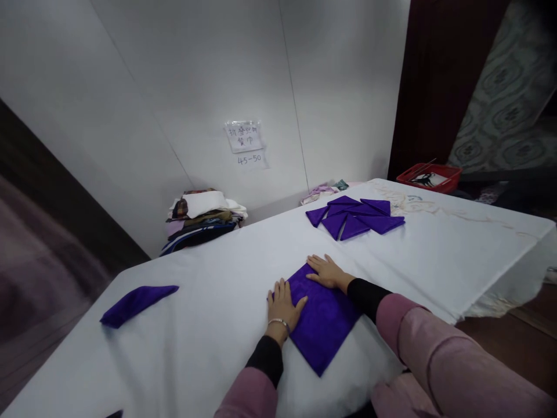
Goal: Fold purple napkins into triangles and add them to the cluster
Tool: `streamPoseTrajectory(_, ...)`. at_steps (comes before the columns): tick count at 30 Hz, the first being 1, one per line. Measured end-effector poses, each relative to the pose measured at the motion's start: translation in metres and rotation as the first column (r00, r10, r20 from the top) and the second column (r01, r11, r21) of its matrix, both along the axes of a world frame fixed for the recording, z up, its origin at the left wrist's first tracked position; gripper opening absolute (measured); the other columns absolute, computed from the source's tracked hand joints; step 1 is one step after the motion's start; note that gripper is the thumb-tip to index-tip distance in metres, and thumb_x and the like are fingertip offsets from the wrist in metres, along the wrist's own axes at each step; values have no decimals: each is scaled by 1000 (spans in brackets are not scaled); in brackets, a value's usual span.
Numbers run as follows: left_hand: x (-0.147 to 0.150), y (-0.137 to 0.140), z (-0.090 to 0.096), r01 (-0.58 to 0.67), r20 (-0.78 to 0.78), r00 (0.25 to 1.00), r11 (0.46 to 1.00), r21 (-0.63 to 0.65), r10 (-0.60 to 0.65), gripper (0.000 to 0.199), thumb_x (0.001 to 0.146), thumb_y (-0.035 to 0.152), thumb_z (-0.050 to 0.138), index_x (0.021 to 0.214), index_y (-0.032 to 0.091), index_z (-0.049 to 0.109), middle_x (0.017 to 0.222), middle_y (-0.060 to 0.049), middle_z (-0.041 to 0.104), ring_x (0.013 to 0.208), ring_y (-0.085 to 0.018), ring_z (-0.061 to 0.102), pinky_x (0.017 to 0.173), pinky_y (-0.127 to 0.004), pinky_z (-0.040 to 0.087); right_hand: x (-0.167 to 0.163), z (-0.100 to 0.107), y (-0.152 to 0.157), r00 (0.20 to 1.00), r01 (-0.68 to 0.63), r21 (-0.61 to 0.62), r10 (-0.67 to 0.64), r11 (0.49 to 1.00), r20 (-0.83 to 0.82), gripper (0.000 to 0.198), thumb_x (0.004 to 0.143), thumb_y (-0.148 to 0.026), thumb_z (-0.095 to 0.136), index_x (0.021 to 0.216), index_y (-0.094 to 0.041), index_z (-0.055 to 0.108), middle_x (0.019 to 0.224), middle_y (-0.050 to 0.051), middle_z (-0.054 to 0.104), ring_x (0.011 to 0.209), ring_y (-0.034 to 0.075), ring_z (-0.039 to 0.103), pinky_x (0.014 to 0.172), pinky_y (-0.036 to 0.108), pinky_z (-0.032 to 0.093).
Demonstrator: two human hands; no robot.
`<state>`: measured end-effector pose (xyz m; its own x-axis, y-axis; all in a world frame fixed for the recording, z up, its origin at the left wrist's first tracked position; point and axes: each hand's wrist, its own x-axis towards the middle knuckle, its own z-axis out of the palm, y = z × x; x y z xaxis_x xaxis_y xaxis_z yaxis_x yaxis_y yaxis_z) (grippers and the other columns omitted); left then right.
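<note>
A purple cloth napkin (324,325), folded to a square, lies flat on the white-covered table in front of me, one corner pointing toward me. My left hand (284,310) rests on its left corner, fingers stretched out and slightly spread. Flat on the far corner is my right hand (326,271), its fingers extended too. Neither hand grips anything. Beyond them, several purple napkins folded into triangles (357,216) lie in an overlapping group. Another folded purple napkin (137,305) sits alone on the left side of the table.
A white tablecloth (209,348) covers the table. Behind its far edge stands a stack of folded fabrics (202,217). More cloth (322,193) lies farther right. A red basket (450,177) with scissors is at the far right. A handwritten paper sign (244,138) hangs on the wall.
</note>
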<state>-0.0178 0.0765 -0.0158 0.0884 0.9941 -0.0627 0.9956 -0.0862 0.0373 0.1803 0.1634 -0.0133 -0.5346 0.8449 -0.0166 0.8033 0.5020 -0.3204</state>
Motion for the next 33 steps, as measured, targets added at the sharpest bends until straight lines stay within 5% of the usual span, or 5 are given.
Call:
streamPoseTrajectory(9,-46,-30,7,-106,-44,994,992,-73,103,79,86,63,18,145,9,16,152,-10,10,140,-26,7,111,-51,10,0,4,-2,1000,6,-2,-6,1000,4,76,87,-65,18,145,-17,22,151,10,20,139,25,13,110,51,4)
streamPoseTrajectory(13,-32,-27,20,-155,-52,987,985,-68,152,81,85,63,22,143,7,20,151,-13,13,140,-29,9,110,-53,12,0,3,-1,1000,8,7,-8,1000,12,75,88,-65,17,145,-18,23,151,10,21,139,25,13,110,50,3)
streamPoseTrajectory(16,-12,-20,24,-59,-36,998,998,39,60,79,86,62,21,143,6,23,151,-14,16,140,-28,10,112,-50,10,0,1,0,1000,2,12,-2,1000,26,75,88,-64,18,145,-17,22,151,10,20,139,25,14,110,51,4)
streamPoseTrajectory(26,-1,-13,3,-7,8,1000,999,41,7,81,86,63,18,142,5,26,150,-15,20,139,-29,14,111,-46,14,-10,18,-3,998,23,19,-24,1000,51,74,87,-64,24,143,-16,29,150,13,22,138,27,15,109,53,4)
streamPoseTrajectory(33,1,-14,8,-8,8,1000,1000,5,8,76,87,56,26,143,5,23,151,-14,19,139,-29,12,112,-46,12,-65,10,-29,966,-256,36,257,966,-17,75,88,-64,19,143,-14,28,149,13,24,138,25,15,111,47,3)
